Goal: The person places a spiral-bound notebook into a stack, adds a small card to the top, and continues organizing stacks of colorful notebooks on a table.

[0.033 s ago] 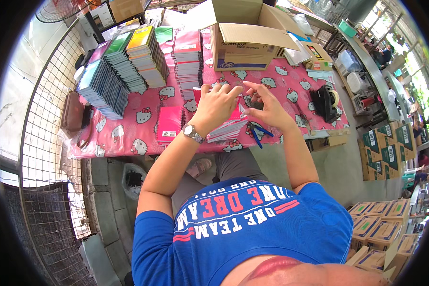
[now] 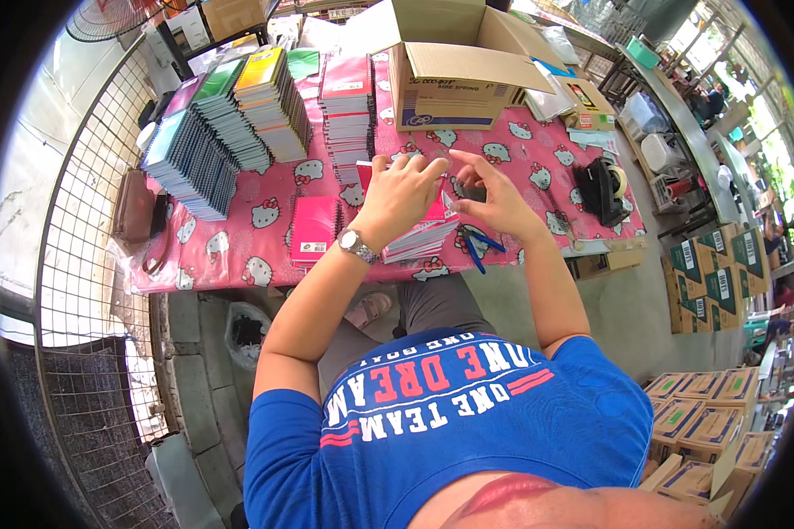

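My left hand (image 2: 404, 196), with a watch at the wrist, curls its fingers over a red notebook (image 2: 364, 176), mostly hidden beneath it. The grip itself is partly covered. My right hand (image 2: 500, 201) is beside the notebook's right edge, its thumb and forefinger apart and pointing toward my left hand. Something dark shows between those fingers, too unclear to name. Below my hands is a stack of red notebooks (image 2: 422, 245), white page edges facing me. Blue-handled pliers (image 2: 476, 249) lie to its right, and a pink spiral notebook (image 2: 315, 231) to its left.
Tall stacks of blue notebooks (image 2: 191, 167), green notebooks (image 2: 231, 115), yellow notebooks (image 2: 272, 101) and red notebooks (image 2: 347, 110) stand behind, at left. An open cardboard box (image 2: 450, 93) is at the back. A black tape dispenser (image 2: 602, 194) stands right; a brown pouch (image 2: 135, 207), left.
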Tool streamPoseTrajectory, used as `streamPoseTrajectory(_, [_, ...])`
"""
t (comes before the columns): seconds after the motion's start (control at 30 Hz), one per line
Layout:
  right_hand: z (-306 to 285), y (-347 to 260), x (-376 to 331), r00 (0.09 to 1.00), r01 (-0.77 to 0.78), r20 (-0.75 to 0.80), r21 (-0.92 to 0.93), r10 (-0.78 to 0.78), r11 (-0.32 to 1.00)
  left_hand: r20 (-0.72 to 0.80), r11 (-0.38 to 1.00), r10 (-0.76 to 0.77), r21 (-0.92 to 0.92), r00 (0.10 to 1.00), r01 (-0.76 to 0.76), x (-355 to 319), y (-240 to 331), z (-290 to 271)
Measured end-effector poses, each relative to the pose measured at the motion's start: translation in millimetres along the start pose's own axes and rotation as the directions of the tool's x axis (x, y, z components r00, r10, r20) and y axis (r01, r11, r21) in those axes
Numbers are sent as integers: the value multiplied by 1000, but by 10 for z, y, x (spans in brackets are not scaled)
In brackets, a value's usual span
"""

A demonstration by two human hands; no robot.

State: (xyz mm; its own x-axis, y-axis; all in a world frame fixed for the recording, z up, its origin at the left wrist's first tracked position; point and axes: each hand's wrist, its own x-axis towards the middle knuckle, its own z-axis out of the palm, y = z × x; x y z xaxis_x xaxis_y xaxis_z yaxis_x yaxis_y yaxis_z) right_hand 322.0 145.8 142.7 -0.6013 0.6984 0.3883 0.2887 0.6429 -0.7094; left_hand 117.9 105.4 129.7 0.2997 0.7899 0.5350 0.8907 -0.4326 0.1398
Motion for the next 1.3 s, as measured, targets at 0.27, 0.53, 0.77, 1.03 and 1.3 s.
streamPoseTrajectory(0.27, [-62, -100, 105, 945, -324, 59, 5, 323, 946, 71, 999, -43, -21, 997, 45, 39, -12, -62])
streamPoseTrajectory(0.53, [216, 1923, 82, 841, -529, -59, -298, 538, 794, 86, 994, -6, -105, 996, 15, 0, -122, 67])
streamPoseTrajectory(0.77, [186, 1935, 224, 898, -422, 51, -181, 437, 888, 63, 984, -138, -106, 988, 144, -119, -232, -41])
streamPoseTrajectory(1.03, [-434, 357, 246, 965, -166, 258, 479, 43, 862, 52, 977, -138, -159, 989, 144, -52, -150, 38])
streamPoseTrajectory(1.3, [-400, 186, 372, 943, -18, 332, -27, 26, 999, 66, 977, -161, -133, 985, 169, -100, -118, 28])
